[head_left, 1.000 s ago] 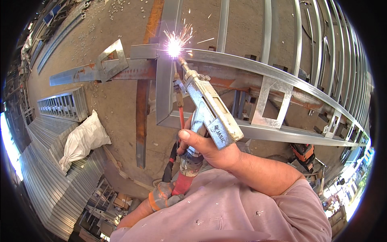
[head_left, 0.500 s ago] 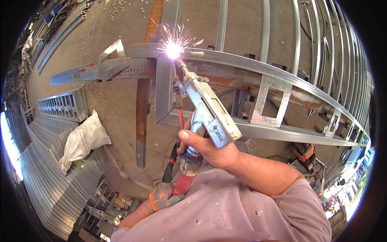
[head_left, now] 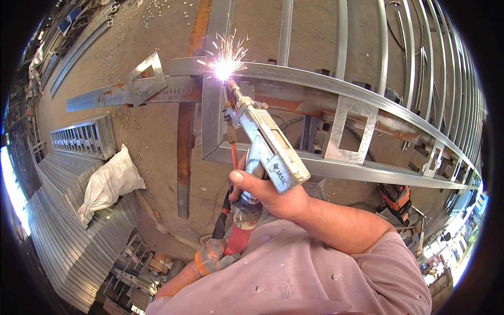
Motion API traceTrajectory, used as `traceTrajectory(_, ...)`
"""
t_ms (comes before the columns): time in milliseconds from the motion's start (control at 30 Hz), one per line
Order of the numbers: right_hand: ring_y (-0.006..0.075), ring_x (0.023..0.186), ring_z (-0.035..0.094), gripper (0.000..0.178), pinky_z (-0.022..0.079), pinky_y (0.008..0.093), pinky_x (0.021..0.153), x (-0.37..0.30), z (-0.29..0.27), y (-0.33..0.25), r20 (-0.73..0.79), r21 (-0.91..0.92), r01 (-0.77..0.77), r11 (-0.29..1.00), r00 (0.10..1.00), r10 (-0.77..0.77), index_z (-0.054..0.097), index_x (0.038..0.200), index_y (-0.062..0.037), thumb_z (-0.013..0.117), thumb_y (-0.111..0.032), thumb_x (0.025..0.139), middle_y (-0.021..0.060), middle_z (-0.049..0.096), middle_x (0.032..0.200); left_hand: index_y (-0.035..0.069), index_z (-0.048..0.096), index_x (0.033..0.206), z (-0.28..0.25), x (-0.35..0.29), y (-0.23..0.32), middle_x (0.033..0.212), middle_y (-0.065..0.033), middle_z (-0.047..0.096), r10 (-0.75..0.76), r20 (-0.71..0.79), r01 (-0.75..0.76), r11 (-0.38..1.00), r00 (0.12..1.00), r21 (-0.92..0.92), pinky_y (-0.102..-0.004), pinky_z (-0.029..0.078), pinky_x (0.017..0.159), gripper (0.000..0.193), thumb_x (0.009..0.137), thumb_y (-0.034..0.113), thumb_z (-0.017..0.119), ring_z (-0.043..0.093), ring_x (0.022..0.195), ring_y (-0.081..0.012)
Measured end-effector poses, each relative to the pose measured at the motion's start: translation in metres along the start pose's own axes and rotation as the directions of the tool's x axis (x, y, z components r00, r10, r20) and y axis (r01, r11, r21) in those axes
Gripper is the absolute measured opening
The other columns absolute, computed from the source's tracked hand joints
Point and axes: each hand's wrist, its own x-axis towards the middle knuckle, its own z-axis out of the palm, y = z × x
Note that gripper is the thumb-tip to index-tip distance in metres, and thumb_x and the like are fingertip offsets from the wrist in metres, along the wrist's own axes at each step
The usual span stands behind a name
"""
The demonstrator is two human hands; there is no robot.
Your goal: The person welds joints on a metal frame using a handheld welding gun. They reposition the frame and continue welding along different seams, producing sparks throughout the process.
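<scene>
My right hand (head_left: pixel 270 194) is bare and wrapped round the handle of a handheld welding gun (head_left: pixel 270 142), pale blue and cream and scuffed. Its nozzle tip points away from me at a corner of a galvanized metal frame (head_left: pixel 213 121), where a bright weld glow with sparks (head_left: pixel 224 69) hides the joint. Lower down, my left hand (head_left: pixel 212 256), in a grey and orange glove, is closed round the red-sleeved cable (head_left: pixel 239 239) that runs from the gun's handle. A thin red tube (head_left: pixel 234 152) runs beside the gun toward the nozzle.
Long metal bars (head_left: pixel 341 42) extend far and right. Square cut-out plates (head_left: pixel 350 128) lean on the frame. A rusty beam (head_left: pixel 185 152) supports it. Stacked metal profiles (head_left: pixel 68 226) and a white sack (head_left: pixel 113 181) lie at left. An orange-black machine (head_left: pixel 394 199) stands at right.
The gun and my right hand have shifted slightly left. The weld glow has moved a little left and toward me, and its sparks spray differently. My left hand keeps its hold.
</scene>
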Motion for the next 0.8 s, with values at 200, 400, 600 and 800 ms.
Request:
traceTrajectory(200, 0.0167, 0.074, 0.073, 0.028, 0.059, 0.0321, 0.068, -0.001, -0.001, 0.004, 0.008, -0.049, 0.074, 0.996, 0.997, -0.073, 0.06, 0.102, -0.0019, 0.076, -0.024, 0.099, 0.0057, 0.068, 0.081, 0.001, 0.069, 0.099, 0.006, 0.002, -0.004, 0.089, -0.0168, 0.069, 0.19, -0.025, -0.187, 0.978, 0.981, 0.096, -0.0459, 0.053, 0.072, 0.022, 0.091, 0.022, 0.068, 0.067, 0.079, -0.0343)
traceTrajectory(400, 0.0176, 0.082, 0.071, 0.037, 0.059, 0.0337, 0.075, -0.013, 0.003, 0.009, 0.022, 0.084, 0.053, 0.995, 0.998, -0.055, 0.056, 0.121, -0.0009, 0.074, -0.026, 0.101, 0.0077, 0.067, 0.091, 0.002, 0.069, 0.104, 0.017, -0.004, -0.003, 0.094, -0.0173, 0.069, 0.158, -0.052, -0.155, 0.987, 0.986, 0.049, -0.0452, 0.052, 0.071, 0.021, 0.092, 0.02, 0.066, 0.067, 0.082, -0.0341)
traceTrajectory(600, 0.0179, 0.088, 0.067, 0.042, 0.056, 0.0358, 0.082, -0.037, 0.007, 0.008, -0.025, 0.104, 0.055, 0.993, 0.998, -0.053, 0.053, 0.128, -0.0031, 0.069, -0.033, 0.104, 0.0065, 0.065, 0.096, 0.003, 0.067, 0.113, 0.04, -0.001, 0.0, 0.093, -0.0154, 0.07, 0.039, -0.044, -0.047, 0.978, 0.998, -0.203, -0.0434, 0.053, 0.077, 0.028, 0.097, 0.026, 0.065, 0.067, 0.085, -0.0326)
traceTrajectory(800, 0.0186, 0.085, 0.066, 0.034, 0.056, 0.0362, 0.079, -0.069, 0.004, 0.005, -0.1, 0.128, 0.12, 0.984, 0.989, -0.108, 0.057, 0.119, -0.0046, 0.07, -0.032, 0.103, 0.0067, 0.066, 0.093, 0.004, 0.065, 0.117, 0.066, 0.005, 0.01, 0.094, -0.0174, 0.071, 0.106, -0.107, -0.104, 0.994, 0.989, 0.025, -0.0448, 0.054, 0.078, 0.034, 0.098, 0.032, 0.065, 0.069, 0.085, -0.0365)
